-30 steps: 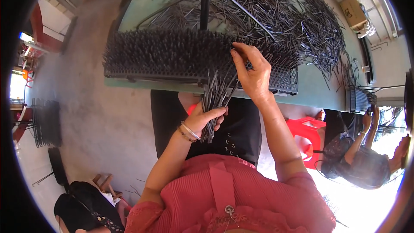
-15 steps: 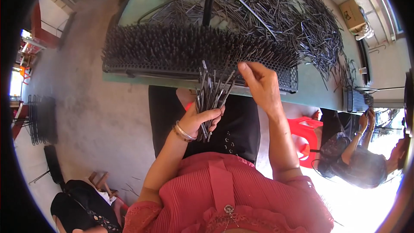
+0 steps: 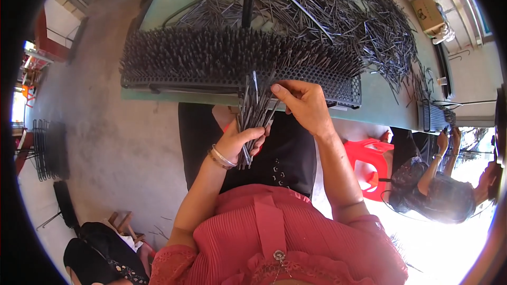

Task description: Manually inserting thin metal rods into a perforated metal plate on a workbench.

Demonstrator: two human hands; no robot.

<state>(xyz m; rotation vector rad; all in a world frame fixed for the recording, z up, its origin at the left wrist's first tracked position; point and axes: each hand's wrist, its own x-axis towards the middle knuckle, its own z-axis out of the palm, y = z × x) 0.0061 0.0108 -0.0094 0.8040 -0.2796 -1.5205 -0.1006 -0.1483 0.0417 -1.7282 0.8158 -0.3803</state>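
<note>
My left hand (image 3: 244, 140), with bangles at the wrist, is closed round a bundle of thin dark rods (image 3: 254, 103) that fan out upward. At the bundle's upper right, my right hand (image 3: 306, 105) has its thumb and index finger pinched together on the end of a thin rod, partly hidden by the fingers. Just beyond both hands lies a long black perforated rack (image 3: 348, 88). Many similar dark rods (image 3: 211, 53) stand upright in its holes, densest at the left and middle. Bare holes show along its front and right end.
The rack rests on a green table (image 3: 383, 108). Behind it spreads a large heap of loose dark rods (image 3: 364, 26), with a black metal frame (image 3: 248, 2) in front. At right, another person (image 3: 433, 179) works at a smaller rack (image 3: 434, 116) near a red chair (image 3: 369, 166).
My right hand has moved left and slightly down, from above the rack's front edge to the top of the bundle. My left hand keeps its hold on the bundle.
</note>
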